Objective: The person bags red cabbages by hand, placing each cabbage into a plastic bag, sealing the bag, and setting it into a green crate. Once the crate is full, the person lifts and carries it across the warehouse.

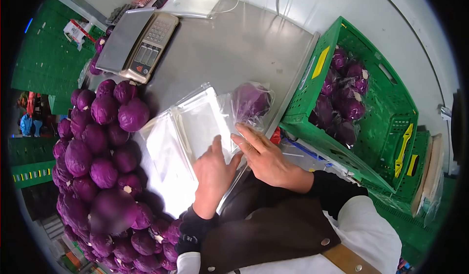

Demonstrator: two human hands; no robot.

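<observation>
The stack of clear plastic bags (195, 127) lies flat on the steel desk (229, 44), with a bagged red cabbage (250, 100) just beyond it. Both the left hand (213, 169) and the right hand (264, 157) rest on the near edge, fingers spread flat and gripping nothing. The thin sheets likely cling, so two may lift together. The round cabbage, near the desk's edge, could roll towards the green crate (391, 112).

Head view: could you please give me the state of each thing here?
Bagged cabbage: inside a clear bag, lying on the table.
Bag stack: lying flat.
Loose cabbages: heaped, unbagged.
Green crate: open-topped, partly filled with wrapped heads.
Left hand: open, flat on the stack.
Right hand: open, fingertips on plastic.
</observation>
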